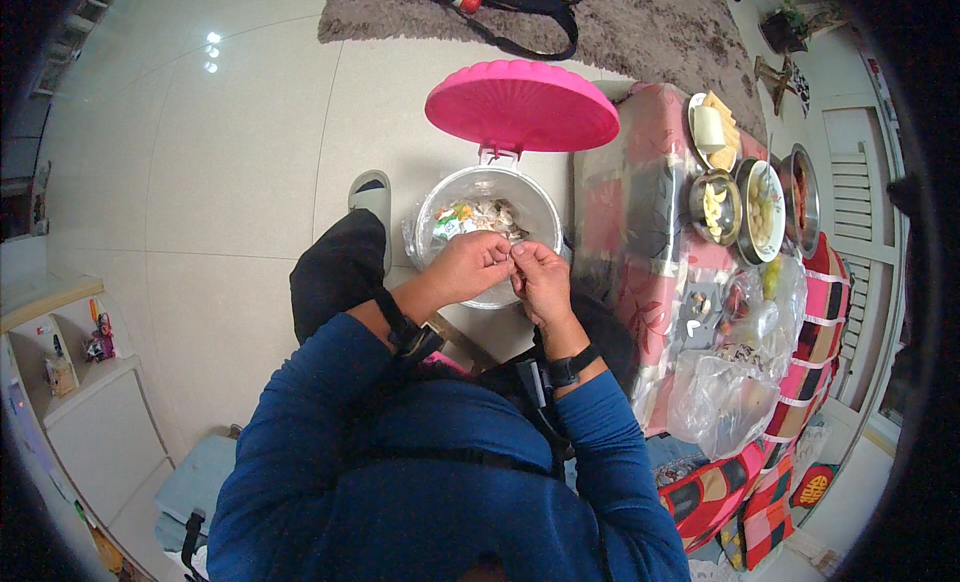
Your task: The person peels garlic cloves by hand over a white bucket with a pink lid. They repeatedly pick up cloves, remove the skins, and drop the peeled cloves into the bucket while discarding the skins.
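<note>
My left hand (471, 267) and my right hand (543, 283) meet at the fingertips over the near part of a round trash bin (556, 207). Their fingers are pinched together; whatever small thing may be between them is too small to make out. A clear plastic liner covers the bin's inside, and food scraps and a green-and-white wrapper (450, 225) lie in it. The bin's pink scalloped lid (521, 109) stands raised on the far side.
At the right, a cloth-covered table (652, 282) bears a steel bowl of pale peeled pieces (715, 207), a white bowl (763, 214), a plate of flat food (720, 128) and plastic bags (724, 402). A shaggy rug (645, 19) with a black bag (517, 15) lies beyond the bin.
</note>
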A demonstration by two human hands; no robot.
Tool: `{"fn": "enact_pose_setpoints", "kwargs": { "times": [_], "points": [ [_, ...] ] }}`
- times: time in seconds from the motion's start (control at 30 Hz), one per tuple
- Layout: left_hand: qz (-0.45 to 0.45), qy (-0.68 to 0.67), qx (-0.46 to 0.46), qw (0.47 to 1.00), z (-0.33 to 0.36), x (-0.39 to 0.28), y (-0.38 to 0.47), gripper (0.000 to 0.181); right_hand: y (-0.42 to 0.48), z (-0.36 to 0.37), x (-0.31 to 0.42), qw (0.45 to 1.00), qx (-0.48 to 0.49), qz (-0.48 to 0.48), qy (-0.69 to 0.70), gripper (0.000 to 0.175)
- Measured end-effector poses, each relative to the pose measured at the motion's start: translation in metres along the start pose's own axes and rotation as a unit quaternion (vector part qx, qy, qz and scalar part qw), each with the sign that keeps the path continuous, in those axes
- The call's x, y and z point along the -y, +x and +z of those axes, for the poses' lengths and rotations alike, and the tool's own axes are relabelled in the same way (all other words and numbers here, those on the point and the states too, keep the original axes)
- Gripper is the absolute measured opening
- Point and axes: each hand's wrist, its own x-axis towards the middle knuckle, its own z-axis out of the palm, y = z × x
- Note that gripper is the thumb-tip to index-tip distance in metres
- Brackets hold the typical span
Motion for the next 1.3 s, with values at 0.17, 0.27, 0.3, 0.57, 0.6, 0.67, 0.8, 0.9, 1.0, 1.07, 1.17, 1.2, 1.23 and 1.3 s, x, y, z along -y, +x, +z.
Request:
{"fn": "enact_pose_setpoints", "kwargs": {
  "times": [0.17,0.27,0.3,0.57,0.6,0.67,0.8,0.9,1.0,1.07,1.17,1.2,1.23,1.3],
  "points": [
    [-0.001,0.005,-0.071,0.997,0.002,0.002,0.001,0.014,-0.003,0.001,0.007,0.997,0.043,0.0,0.068,0.014],
    [0.019,0.026,-0.082,0.996,-0.001,0.001,0.001,0.012,-0.005,0.001,0.009,0.998,0.035,0.006,0.055,0.015],
    [0.01,0.056,-0.082,0.995,-0.002,0.0,0.001,0.012,-0.005,0.001,0.009,0.998,0.037,0.0,0.041,0.016],
    [0.062,0.16,-0.029,0.985,-0.007,-0.001,-0.003,0.013,-0.002,-0.004,0.004,0.998,0.043,-0.023,-0.033,0.017],
    [0.061,0.16,-0.022,0.985,-0.007,-0.001,-0.003,0.013,-0.002,-0.005,0.004,0.997,0.048,-0.03,-0.047,0.017],
    [0.102,0.198,-0.027,0.975,-0.008,0.0,-0.003,0.012,-0.002,-0.007,0.002,0.996,0.065,-0.039,-0.053,0.018],
    [0.15,0.249,-0.042,0.956,-0.008,-0.001,-0.003,0.013,-0.003,-0.006,0.0,0.996,0.069,-0.019,-0.055,0.017],
    [0.151,0.288,-0.048,0.944,-0.009,-0.003,-0.002,0.011,-0.004,-0.004,0.003,0.997,0.057,-0.007,-0.044,0.017],
    [0.063,0.235,-0.083,0.966,-0.009,-0.004,-0.003,0.009,-0.008,-0.003,0.007,0.999,0.051,0.006,-0.017,0.018],
    [0.033,0.219,-0.129,0.967,-0.008,-0.005,-0.002,0.01,-0.008,-0.002,0.009,0.997,0.068,0.012,0.035,0.018],
    [0.017,0.241,-0.193,0.951,-0.011,-0.005,0.002,0.013,-0.008,-0.004,0.012,0.993,0.106,0.038,0.04,0.018],
    [0.003,0.257,-0.209,0.944,-0.013,-0.006,0.003,0.015,-0.008,-0.004,0.012,0.993,0.101,0.04,0.04,0.016],
    [-0.02,0.284,-0.192,0.939,-0.015,-0.006,0.003,0.016,-0.007,-0.005,0.012,0.994,0.095,0.046,0.043,0.015],
    [-0.086,0.34,-0.151,0.924,-0.017,-0.007,0.002,0.018,-0.006,-0.005,0.01,0.994,0.086,0.042,0.051,0.012]
  ]
}}
